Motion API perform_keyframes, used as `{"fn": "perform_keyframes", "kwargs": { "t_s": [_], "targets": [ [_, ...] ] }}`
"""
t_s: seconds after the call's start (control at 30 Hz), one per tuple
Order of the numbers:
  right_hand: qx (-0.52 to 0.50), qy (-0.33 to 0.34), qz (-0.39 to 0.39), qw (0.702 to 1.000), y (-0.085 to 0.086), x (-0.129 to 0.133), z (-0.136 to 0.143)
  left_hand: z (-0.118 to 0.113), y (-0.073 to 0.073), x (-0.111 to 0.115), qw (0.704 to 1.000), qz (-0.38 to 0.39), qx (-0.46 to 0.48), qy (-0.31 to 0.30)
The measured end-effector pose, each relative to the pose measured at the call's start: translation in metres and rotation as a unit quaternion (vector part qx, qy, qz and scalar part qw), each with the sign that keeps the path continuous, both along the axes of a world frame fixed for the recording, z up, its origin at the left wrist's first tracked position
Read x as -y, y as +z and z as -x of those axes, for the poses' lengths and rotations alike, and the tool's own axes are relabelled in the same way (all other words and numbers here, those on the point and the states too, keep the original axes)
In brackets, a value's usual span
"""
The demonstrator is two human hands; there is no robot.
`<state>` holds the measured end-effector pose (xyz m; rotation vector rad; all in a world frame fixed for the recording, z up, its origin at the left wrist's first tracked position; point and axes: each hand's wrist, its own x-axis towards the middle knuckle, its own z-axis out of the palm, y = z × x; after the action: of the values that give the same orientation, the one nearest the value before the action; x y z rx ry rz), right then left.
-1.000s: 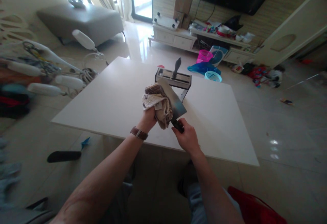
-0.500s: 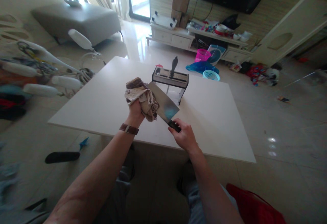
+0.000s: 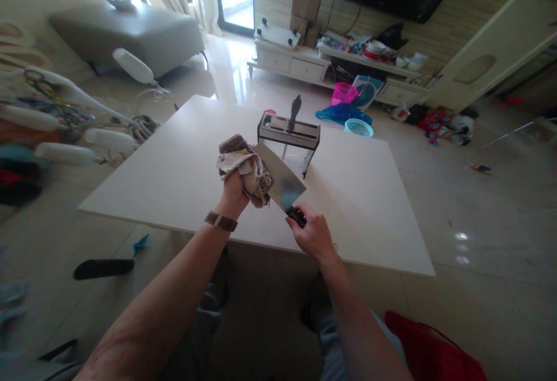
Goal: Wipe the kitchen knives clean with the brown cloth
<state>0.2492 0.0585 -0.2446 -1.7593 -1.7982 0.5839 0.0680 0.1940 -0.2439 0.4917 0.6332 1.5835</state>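
A cleaver (image 3: 282, 177) is held over the white table (image 3: 165, 166), its broad blade slanting up to the left. My right hand (image 3: 311, 231) is closed around its black handle. In my left hand (image 3: 235, 191) is a bunched brown and beige cloth (image 3: 244, 167), which lies against the left edge of the blade; the fingers beneath the cloth are partly hidden. Just beyond the blade stands a knife block (image 3: 289, 131) with clear sides and a dark top. One dark-handled tool (image 3: 295, 113) sticks up from its slots.
A white branched lamp (image 3: 96, 102) is left of the table. Across the room are a low cabinet (image 3: 300, 68), a pink basket (image 3: 343, 93) and a light blue basket (image 3: 358, 128) on the floor. Something red (image 3: 430, 346) lies near my right leg.
My left hand and the cloth have shifted slightly right along the blade. The cleaver and my right hand stay almost where they were; the view has moved a little.
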Motion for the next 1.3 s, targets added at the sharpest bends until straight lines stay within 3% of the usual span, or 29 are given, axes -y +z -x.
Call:
{"fn": "perform_keyframes", "kwargs": {
  "t_s": [0.33,0.63,0.9,1.3],
  "targets": [
    [-0.05,-0.065,0.0,0.997,-0.005,-0.001,0.014,-0.024,-0.008,0.016,0.998,0.058,-0.005,-0.024],
    [-0.038,-0.073,-0.048,0.995,-0.005,-0.005,0.005,-0.046,-0.02,0.045,0.984,0.084,-0.097,-0.127],
    [0.001,-0.072,-0.066,0.995,-0.006,-0.003,0.008,-0.047,-0.01,0.063,0.972,0.085,-0.108,-0.191],
    [-0.043,-0.044,-0.084,0.995,0.001,0.002,0.016,-0.039,-0.007,0.066,0.972,0.129,-0.104,-0.167]
  ]
}}
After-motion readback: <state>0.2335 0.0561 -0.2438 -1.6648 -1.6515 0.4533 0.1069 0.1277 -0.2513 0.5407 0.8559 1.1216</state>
